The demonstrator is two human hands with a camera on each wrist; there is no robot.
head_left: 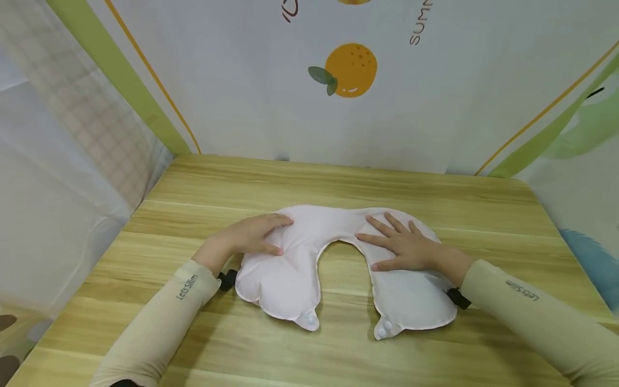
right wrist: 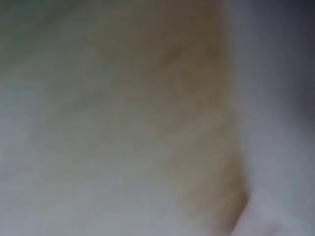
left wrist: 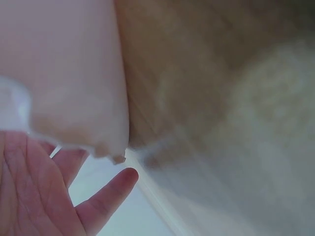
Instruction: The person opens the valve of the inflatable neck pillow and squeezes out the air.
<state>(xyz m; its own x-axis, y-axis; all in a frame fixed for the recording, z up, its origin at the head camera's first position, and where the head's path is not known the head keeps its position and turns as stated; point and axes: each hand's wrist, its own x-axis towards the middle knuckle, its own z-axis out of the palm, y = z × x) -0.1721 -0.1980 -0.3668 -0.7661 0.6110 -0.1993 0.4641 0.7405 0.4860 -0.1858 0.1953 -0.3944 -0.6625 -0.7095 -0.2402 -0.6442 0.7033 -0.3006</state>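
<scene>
A pale pink U-shaped neck pillow (head_left: 285, 279) lies puffed up on the wooden table, its opening toward me. Small snap tabs end both of its arms. On its left arm rests my left hand (head_left: 253, 235), thumb and fingers apart. The left wrist view shows that palm (left wrist: 34, 191) beside the pillow's edge (left wrist: 78, 73), with the fingers extended. My right hand (head_left: 406, 247) lies palm down on the other arm, fingers spread wide. In the right wrist view the picture is blurred, with only a pale surface (right wrist: 275, 123) along the right side.
The wood-grain table (head_left: 348, 355) reaches back to a white curtain (head_left: 242, 97) printed with an orange fruit (head_left: 351, 71). More printed cloth hangs at both sides. Beige sleeves (head_left: 159, 322) cover my forearms. Black pieces (head_left: 227, 280) show beside both wrists.
</scene>
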